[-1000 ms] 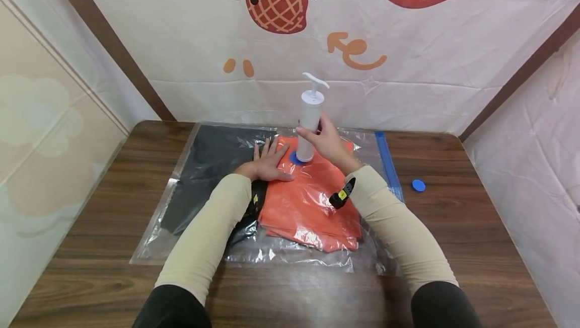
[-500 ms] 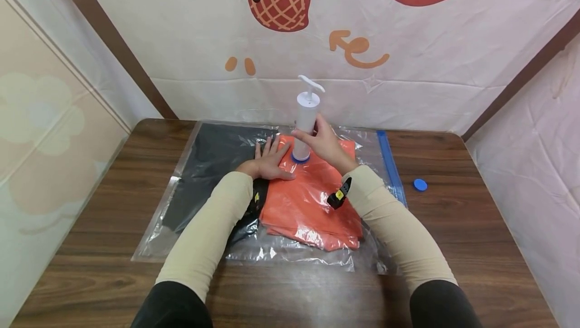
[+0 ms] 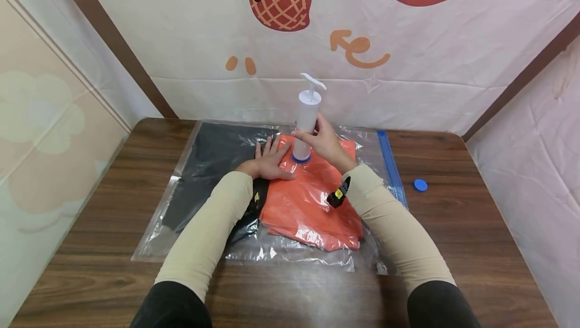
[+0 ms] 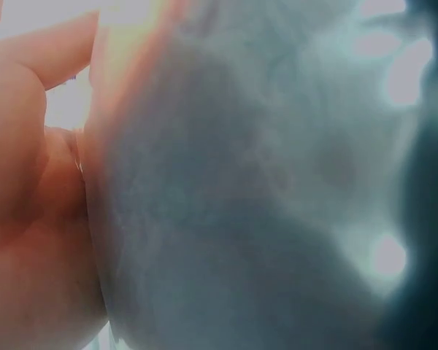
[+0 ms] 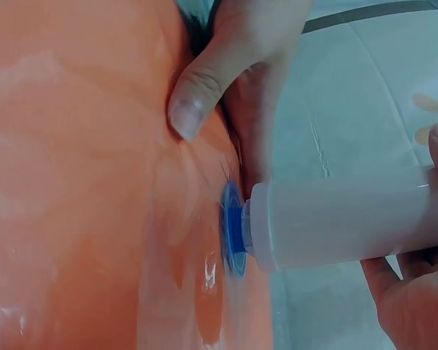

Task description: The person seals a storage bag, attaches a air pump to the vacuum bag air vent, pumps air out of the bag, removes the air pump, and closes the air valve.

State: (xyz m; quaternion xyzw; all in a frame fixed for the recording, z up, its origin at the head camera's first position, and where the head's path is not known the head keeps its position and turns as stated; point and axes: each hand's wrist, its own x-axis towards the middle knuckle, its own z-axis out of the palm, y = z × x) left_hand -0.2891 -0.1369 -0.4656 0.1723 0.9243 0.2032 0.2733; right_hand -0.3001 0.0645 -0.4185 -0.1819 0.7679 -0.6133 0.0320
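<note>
Nearest me, the clear bag (image 3: pixel 246 253) lies on the table (image 3: pixel 109 217), slick and apt to slide, the orange cloth (image 3: pixel 312 212) inside it soft. My left hand (image 3: pixel 268 166) rests flat on the bag, fingers spread, gripping nothing. Just beyond, the pump (image 3: pixel 308 114) stands nearly upright on the blue valve (image 3: pixel 301 160), my right hand (image 3: pixel 327 144) curled round it. It looks light, stiff and smooth, best held mid-body, below the handle (image 3: pixel 313 81).

Table (image 3: pixel 471 252): brown wood grain, far corners rounded.
Bag (image 3: pixel 290 253): clear plastic, spread across the middle, nearly to the far edge; blue strip (image 3: pixel 390 162) down its right side.
Cap (image 3: pixel 420 185): blue, round, on the wood over here, right of the bag.
</note>
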